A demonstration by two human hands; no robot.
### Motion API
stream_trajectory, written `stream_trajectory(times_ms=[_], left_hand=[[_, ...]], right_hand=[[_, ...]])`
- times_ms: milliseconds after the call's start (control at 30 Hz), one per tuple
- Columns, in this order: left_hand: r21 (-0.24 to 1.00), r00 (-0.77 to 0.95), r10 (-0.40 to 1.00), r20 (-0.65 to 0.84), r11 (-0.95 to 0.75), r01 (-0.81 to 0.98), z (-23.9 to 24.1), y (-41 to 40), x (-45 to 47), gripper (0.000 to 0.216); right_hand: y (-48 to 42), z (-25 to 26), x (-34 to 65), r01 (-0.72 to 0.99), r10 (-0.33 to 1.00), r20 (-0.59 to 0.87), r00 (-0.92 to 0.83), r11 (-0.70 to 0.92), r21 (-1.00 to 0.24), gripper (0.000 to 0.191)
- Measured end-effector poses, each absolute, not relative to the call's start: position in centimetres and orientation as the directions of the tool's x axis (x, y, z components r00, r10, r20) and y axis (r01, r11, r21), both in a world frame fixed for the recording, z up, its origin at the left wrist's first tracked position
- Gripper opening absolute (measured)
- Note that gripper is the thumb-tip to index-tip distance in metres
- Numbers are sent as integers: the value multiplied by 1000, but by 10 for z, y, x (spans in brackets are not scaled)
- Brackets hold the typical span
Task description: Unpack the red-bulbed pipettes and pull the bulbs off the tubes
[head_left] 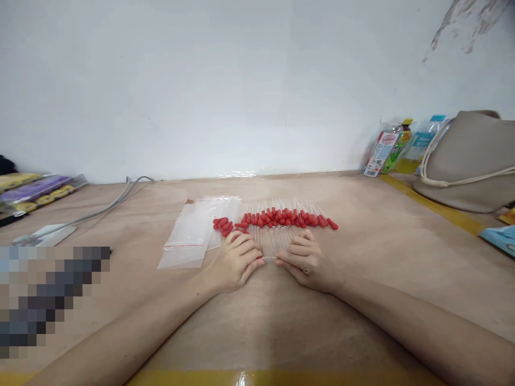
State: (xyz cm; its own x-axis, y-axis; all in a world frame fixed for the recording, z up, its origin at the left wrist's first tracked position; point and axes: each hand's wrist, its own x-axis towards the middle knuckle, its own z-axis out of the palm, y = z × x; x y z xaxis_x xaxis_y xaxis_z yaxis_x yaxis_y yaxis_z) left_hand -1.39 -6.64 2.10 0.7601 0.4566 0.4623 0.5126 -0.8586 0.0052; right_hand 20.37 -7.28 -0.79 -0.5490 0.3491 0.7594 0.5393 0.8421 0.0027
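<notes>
A clear thin glass dropper tube lies level between my two hands, low over the table. My left hand is closed on its left end, where a trace of red shows at the fingertips. My right hand pinches the right end. Just beyond my hands, a row of droppers with red rubber bulbs spreads across the table, their clear tubes pointing away. More clear tubes lie between the row and my fingers. A small heap of red bulbs sits by my left hand.
Clear zip bags lie flat left of the bulbs. A grey cable runs to a white power strip at left, near packaged goods. Drink containers and a beige bag stand at right. A blurred patch covers the lower left.
</notes>
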Motion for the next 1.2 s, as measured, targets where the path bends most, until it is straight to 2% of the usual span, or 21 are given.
stream_trajectory(times_ms=[167, 300, 400, 533, 700, 800, 1033, 1200], left_hand=[[33, 733, 478, 484, -847, 531, 15, -66, -24, 14], [109, 618, 510, 597, -816, 568, 10, -59, -33, 13], [162, 505, 546, 669, -770, 617, 12, -49, -37, 21], [215, 365, 665, 652, -623, 752, 17, -35, -44, 30], [294, 285, 740, 610, -545, 785, 16, -24, -51, 22], [262, 331, 730, 599, -569, 780, 13, -23, -51, 11], [191, 364, 682, 635, -595, 781, 16, -25, -52, 14], [145, 331, 761, 557, -482, 864, 35, -10, -50, 20]], right_hand=[[-72, -8, 214, 570, 378, 764, -523, 821, -15, 15], [-71, -5, 217, 649, 467, 777, -422, 754, -101, 14], [-71, -5, 212, 654, 476, 769, -426, 749, -101, 13], [-70, -7, 204, 698, 535, 750, -390, 703, -138, 17], [-66, 0, 192, 742, 618, 719, -317, 634, -219, 21], [-61, 6, 180, 779, 649, 696, -309, 592, -205, 20], [-54, 5, 160, 868, 670, 616, -415, 495, 47, 15], [-61, 9, 152, 876, 742, 550, -384, 480, -36, 15]])
